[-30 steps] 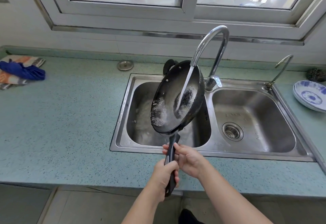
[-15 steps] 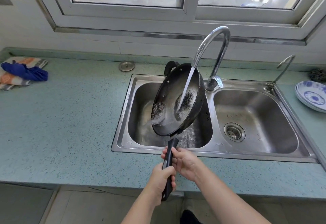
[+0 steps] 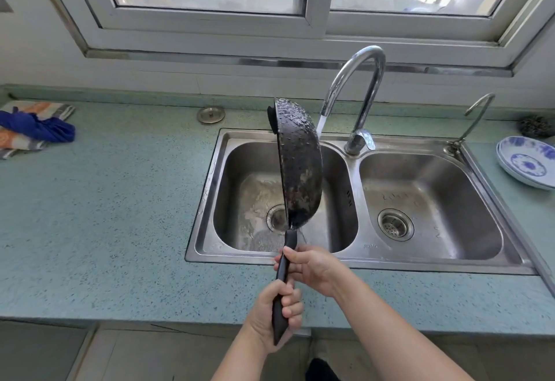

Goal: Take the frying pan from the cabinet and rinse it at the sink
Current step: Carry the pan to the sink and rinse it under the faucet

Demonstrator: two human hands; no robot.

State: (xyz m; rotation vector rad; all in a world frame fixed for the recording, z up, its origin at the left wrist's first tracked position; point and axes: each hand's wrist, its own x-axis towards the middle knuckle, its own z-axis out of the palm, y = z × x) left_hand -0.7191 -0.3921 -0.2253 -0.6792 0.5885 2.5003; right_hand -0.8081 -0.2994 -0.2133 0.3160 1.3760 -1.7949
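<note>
The black frying pan (image 3: 300,167) stands on edge over the left basin of the steel sink (image 3: 354,256), its wet, droplet-covered underside facing right toward me. Its inside faces left and is hidden. My left hand (image 3: 277,316) grips the low end of the black handle. My right hand (image 3: 312,268) grips the handle higher up, just below the pan body. Water runs from the curved chrome tap (image 3: 365,80) and falls behind the pan's right side.
A smaller second tap (image 3: 474,119) stands at the sink's back right. Blue-and-white plates (image 3: 527,166) and a dark scrubber (image 3: 536,126) lie at the far right. Cloths (image 3: 33,128) lie at the far left, a metal sink plug (image 3: 211,114) behind the sink. Window above.
The pan has been rolled from facing me, with water hitting its inside, to standing on edge with its underside turned right. Both hands stay on the handle.
</note>
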